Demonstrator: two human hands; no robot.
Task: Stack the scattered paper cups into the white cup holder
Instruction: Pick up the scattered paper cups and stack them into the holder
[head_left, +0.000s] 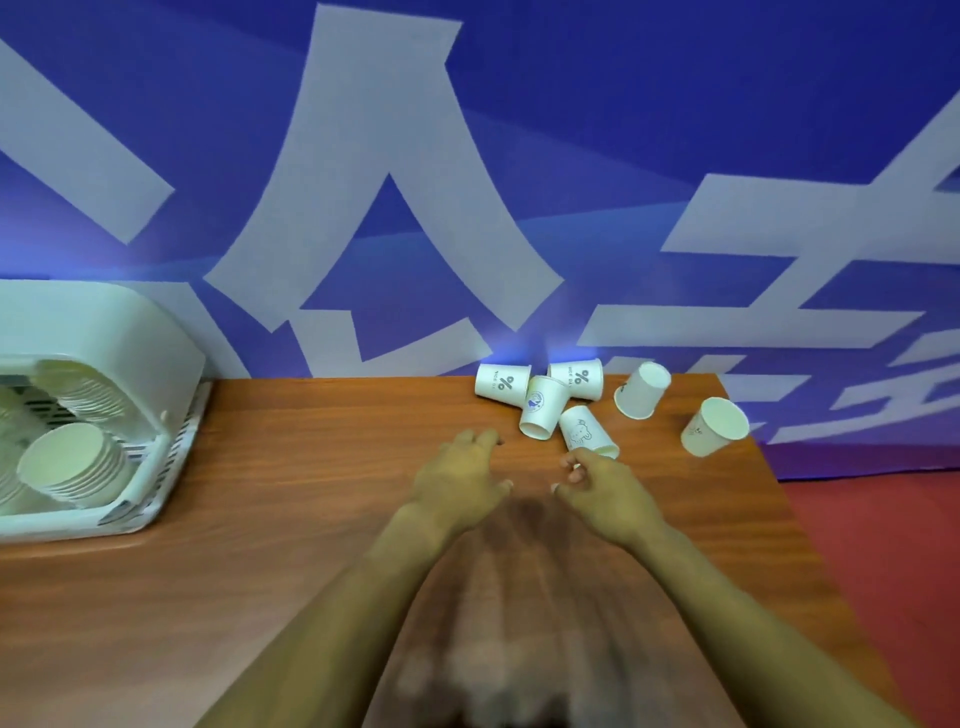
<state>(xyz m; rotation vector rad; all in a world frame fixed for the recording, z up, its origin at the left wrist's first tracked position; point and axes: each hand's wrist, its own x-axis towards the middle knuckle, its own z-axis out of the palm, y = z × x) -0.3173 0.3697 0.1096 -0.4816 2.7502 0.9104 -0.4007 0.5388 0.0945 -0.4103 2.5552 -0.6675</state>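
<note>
Six loose paper cups lie at the far right corner of the desk (291, 519). Two cups printed with a percent sign, one (501, 383) and the other (576, 378), lie on their sides against the far edge. A cup with a blue emblem (542, 407) lies between and just in front of them, touching both. A cup with a line-drawn animal (587, 431) lies on its side just beside that one, nearer the person. A plain cup (642, 389) lies tilted to the right of the group, and another cup (714, 426) rests near the right edge, well apart from the cluster.

The white cup holder (104, 332) sits at the far left edge and already contains nested stacks of cups (72, 462).

The left hand (462, 478) hovers above the desk with relaxed fingers, grasping nothing. The right hand (605, 488) is loosely curled just beside the animal cup, also grasping nothing.
</note>
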